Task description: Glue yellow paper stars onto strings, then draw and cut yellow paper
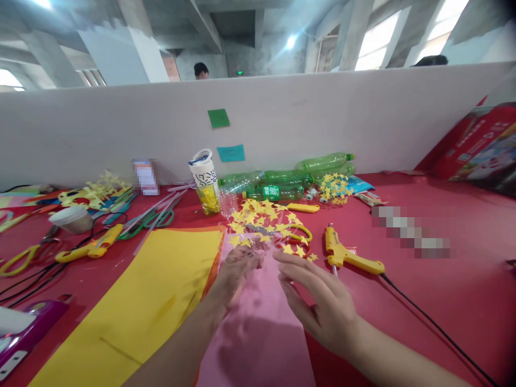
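Over the pink sheet [262,333], my left hand [241,269] has its fingers closed around the near end of a clear plastic piece with yellow paper stars [260,215]. The stars spread out beyond my fingertips, and part of the piece is hidden by the hand. To the right, my right hand [320,293] is raised with fingers stretched and apart, holding nothing, close to the stars. Yellow-handled scissors [301,234] lie partly under the stars. A yellow glue gun [342,254] rests on the red table beyond my right hand.
Yellow sheets [161,285] lie at left, near a second glue gun [94,246], green scissors [159,221] and a white tub [71,219]. Behind stand a patterned cup [205,177] and green bottles [282,183]. A yellow comb [303,208] lies before them; a grey partition [282,118] closes the back.
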`<state>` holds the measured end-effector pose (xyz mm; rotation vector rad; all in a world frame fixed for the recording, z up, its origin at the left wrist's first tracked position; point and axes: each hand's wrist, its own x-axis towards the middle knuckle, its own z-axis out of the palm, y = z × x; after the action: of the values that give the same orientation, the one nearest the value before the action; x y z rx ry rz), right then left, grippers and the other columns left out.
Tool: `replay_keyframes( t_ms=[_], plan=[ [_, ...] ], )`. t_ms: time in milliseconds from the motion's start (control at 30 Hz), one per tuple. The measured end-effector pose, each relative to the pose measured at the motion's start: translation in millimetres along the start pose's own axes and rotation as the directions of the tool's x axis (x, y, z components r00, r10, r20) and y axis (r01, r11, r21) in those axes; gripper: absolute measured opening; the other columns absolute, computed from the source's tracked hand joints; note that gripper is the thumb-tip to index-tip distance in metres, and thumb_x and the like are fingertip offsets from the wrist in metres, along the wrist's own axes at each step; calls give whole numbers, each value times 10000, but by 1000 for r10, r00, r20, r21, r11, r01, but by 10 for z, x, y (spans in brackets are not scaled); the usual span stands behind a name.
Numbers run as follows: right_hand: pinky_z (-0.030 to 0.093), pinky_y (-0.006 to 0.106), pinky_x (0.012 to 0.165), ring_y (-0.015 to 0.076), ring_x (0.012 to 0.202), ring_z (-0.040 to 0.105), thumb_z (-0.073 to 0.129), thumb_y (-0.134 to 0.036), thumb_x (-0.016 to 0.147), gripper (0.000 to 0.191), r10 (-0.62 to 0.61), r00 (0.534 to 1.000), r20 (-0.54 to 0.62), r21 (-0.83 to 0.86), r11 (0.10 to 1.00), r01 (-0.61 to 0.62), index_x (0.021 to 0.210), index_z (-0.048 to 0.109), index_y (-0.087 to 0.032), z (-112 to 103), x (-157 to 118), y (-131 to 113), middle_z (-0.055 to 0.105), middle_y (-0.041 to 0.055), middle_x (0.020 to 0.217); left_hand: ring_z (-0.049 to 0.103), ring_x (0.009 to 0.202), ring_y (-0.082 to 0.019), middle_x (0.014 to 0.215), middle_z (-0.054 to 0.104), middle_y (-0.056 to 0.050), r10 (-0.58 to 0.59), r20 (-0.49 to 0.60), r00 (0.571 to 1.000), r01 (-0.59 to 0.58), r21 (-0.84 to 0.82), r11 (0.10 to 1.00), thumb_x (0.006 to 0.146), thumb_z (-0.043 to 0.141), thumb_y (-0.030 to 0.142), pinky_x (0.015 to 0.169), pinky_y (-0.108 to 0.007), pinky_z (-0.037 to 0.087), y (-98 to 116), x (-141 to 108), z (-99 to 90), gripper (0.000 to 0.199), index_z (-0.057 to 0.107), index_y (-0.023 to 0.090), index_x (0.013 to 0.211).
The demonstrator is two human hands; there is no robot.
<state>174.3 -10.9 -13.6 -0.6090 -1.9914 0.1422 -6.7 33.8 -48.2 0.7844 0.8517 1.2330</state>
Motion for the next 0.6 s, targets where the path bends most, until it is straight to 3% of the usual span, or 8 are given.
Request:
replay_keyframes(
  t_ms=[167, 267, 333, 500, 600],
  plan=[
    [536, 342, 876, 216, 1141, 566, 506, -18, 844, 406, -49, 999, 11, -71, 996, 50, 1237, 500, -121, -29, 27, 30, 587, 165, 1225, 562, 627, -107, 658, 627, 17, -21, 4, 1000, 21, -31, 999, 568, 828, 255, 672, -247, 430, 39, -17, 39, 252, 625, 179, 696],
    [553, 323, 711, 199, 901, 631, 505, -4, 810, 364, -117, 993, 12, -179, 977, 117, 1141, 568, -142, -50, 22, 27, 623, 147, 1105, 561, 638, -112, 676, 631, 11, -14, 16, 1000, 15, -21, 1000, 579, 820, 254, 688, -258, 432, 58, -34, 56, 238, 625, 174, 691],
    [523, 302, 608, 165, 730, 599, 514, -1, 787, 347, -137, 991, 2, -230, 964, 134, 1087, 597, -154, -72, 8, 7, 618, 128, 1020, 556, 652, -113, 715, 639, 6, -11, 19, 1000, 11, -10, 1000, 605, 806, 258, 685, -259, 428, 65, -43, 56, 230, 640, 177, 742],
    [480, 288, 581, 165, 695, 549, 505, -7, 776, 295, -75, 988, -136, -135, 989, 56, 994, 584, -189, -98, 2, -29, 552, 59, 808, 522, 665, -95, 756, 627, 12, 34, -26, 999, -33, 30, 999, 620, 805, 274, 675, -233, 402, 75, -37, 63, 265, 670, 183, 829],
    [431, 255, 511, 137, 600, 530, 488, -32, 797, 239, 13, 999, -36, -71, 997, -16, 968, 552, -187, -30, 14, 19, 571, 26, 729, 509, 680, -83, 847, 642, 1, 49, -13, 999, -49, 8, 999, 625, 805, 269, 658, -213, 388, 87, -28, 97, 309, 685, 187, 897]
  ],
)
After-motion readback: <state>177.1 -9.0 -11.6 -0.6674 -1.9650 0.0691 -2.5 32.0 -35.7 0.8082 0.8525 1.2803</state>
